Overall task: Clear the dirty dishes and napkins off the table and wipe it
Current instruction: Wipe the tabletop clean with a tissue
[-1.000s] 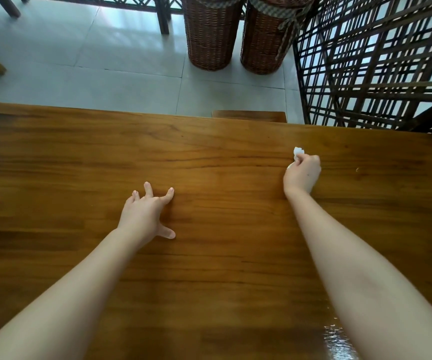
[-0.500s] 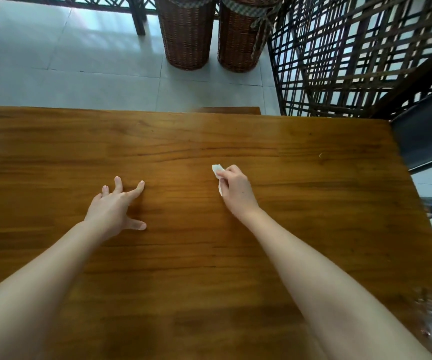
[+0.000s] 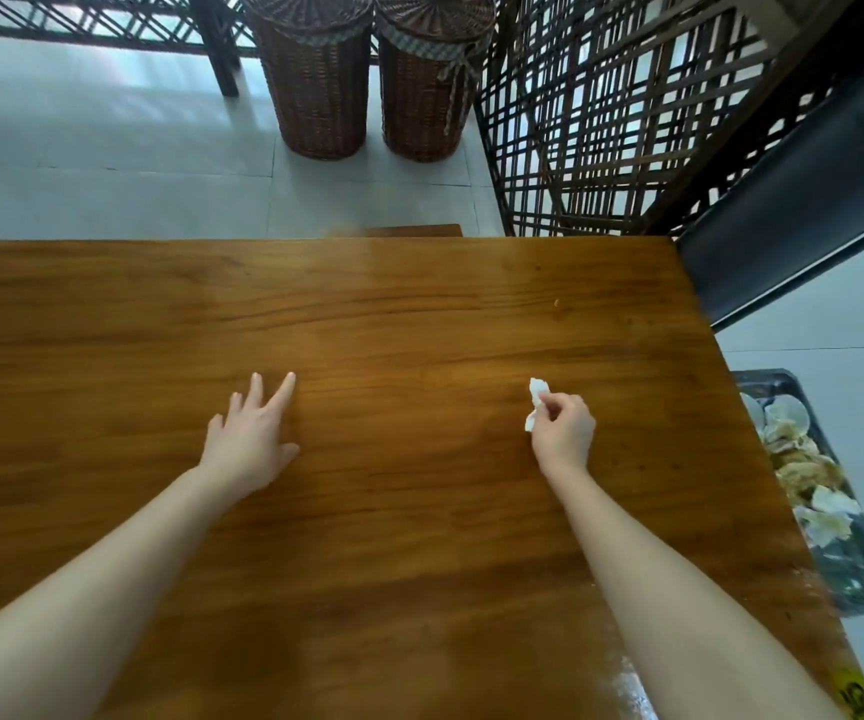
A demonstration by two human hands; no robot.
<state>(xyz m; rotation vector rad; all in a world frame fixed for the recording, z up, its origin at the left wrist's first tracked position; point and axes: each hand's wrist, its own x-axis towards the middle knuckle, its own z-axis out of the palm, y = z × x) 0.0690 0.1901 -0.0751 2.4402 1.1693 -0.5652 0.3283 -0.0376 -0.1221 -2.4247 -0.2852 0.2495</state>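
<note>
Both arms stretched forward — left hand (image 3: 250, 444) lay flat, fingers spread; right hand (image 3: 562, 433) pinched a crumpled napkin (image 3: 536, 394).

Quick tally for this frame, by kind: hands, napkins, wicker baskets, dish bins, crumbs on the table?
hands: 2, left hand and right hand
napkin: 1, pinched in the right hand
baskets: 2
bin: 1
crumb: 1
Total: 7

The wooden table (image 3: 419, 314) is glossy brown, with a small crumb (image 3: 556, 302) near its far right corner; a crumpled white napkin (image 3: 535, 405) is pinched in the right hand (image 3: 565, 433), low at the tabletop; soiled dishes (image 3: 788, 415) lie heaped in a dark bin (image 3: 765, 377) beside the table's right edge.
</note>
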